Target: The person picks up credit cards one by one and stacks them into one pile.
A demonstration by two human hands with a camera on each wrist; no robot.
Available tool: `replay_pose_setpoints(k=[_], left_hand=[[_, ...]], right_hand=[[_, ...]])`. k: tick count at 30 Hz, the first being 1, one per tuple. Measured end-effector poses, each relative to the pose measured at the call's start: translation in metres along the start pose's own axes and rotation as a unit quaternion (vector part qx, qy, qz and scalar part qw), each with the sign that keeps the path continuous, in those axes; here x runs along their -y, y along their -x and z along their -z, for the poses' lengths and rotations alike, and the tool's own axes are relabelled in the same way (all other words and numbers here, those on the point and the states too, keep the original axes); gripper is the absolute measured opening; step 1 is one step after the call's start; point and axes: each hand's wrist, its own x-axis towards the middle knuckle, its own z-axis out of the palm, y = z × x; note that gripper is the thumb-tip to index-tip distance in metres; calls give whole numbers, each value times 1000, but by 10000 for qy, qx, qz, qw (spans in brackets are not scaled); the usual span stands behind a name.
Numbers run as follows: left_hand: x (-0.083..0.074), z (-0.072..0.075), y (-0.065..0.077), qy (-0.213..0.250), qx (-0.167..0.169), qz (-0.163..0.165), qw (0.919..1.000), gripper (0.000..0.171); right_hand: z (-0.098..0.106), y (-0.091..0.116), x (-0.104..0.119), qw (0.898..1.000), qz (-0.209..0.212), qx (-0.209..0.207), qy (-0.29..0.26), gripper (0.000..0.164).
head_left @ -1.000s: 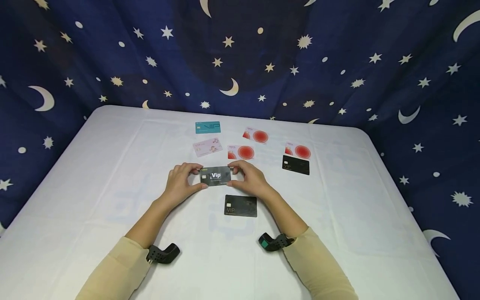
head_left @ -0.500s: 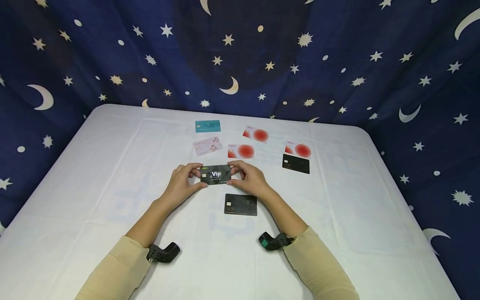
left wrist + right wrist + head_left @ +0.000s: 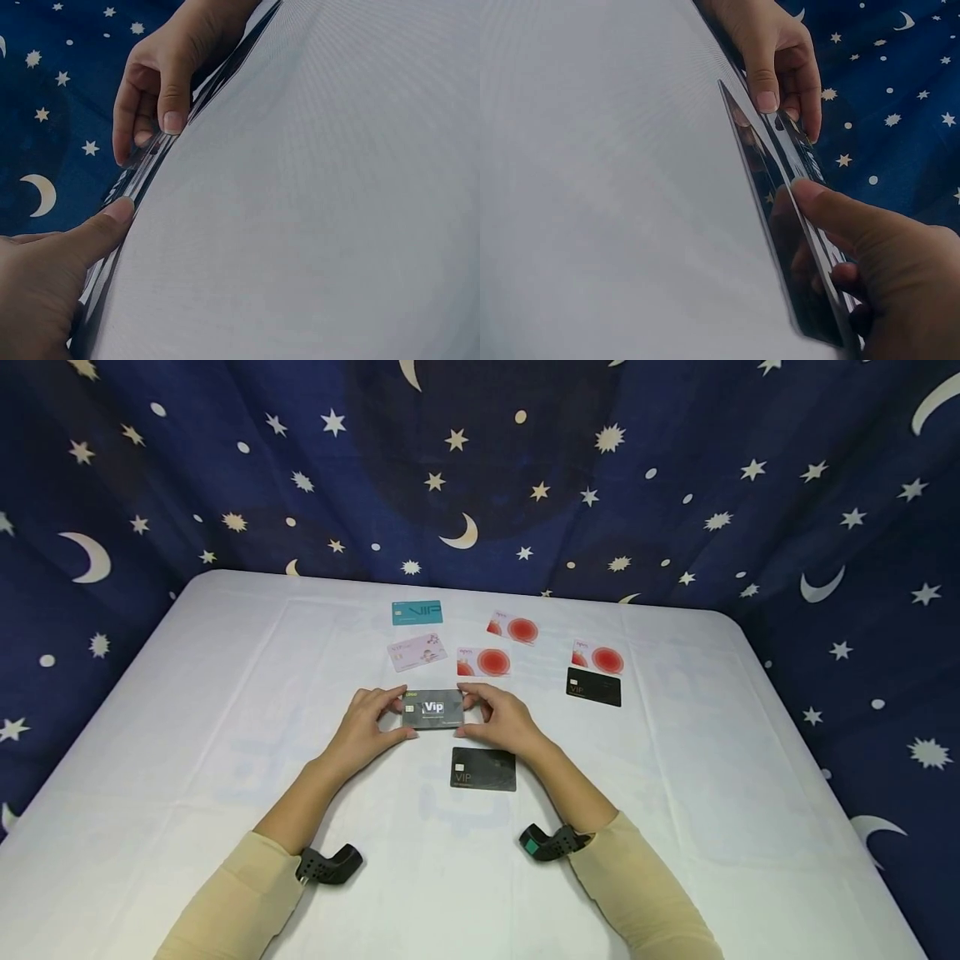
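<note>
A dark grey card (image 3: 432, 709) with "Vip" in white letters lies flat between my hands in the head view. My left hand (image 3: 362, 727) pinches its left end, index finger at the far corner and thumb at the near one. The right hand (image 3: 498, 722) grips the opposite end in the same way. Close below my right hand lies a black VIP card (image 3: 483, 769), which fills the foreground of the right wrist view. Both thumbs show along the held card's near edge in the left wrist view.
Farther back on the white table (image 3: 187, 735) lie a teal card (image 3: 417, 612), a pink card (image 3: 417, 652) and two red-circle cards (image 3: 483, 662). To the right, another red-circle card (image 3: 597, 657) lies against a second black card (image 3: 593, 687). A starry curtain (image 3: 315, 468) hangs behind.
The held card looks paler and its near edge shows more, as if tipped slightly. Both hands keep their hold in about the same place; the other cards have not moved.
</note>
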Motion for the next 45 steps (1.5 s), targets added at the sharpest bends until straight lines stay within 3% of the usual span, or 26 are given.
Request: replay_pose_setpoints(k=[7, 19, 29, 45], left_hand=[[-3, 2, 1, -56, 59, -8, 10000, 74], [-4, -1, 5, 62, 92, -71, 9999, 68], [-4, 0, 3, 340, 92, -229, 9991, 65], [-21, 3, 4, 370, 313, -394, 9980, 61]], right_hand=[[2, 1, 4, 9999, -8, 83, 69, 64], [6, 6, 7, 9986, -317, 205, -367, 58], [16, 11, 5, 9993, 71, 239, -286, 56], [31, 26, 9, 9991, 187, 297, -220, 53]])
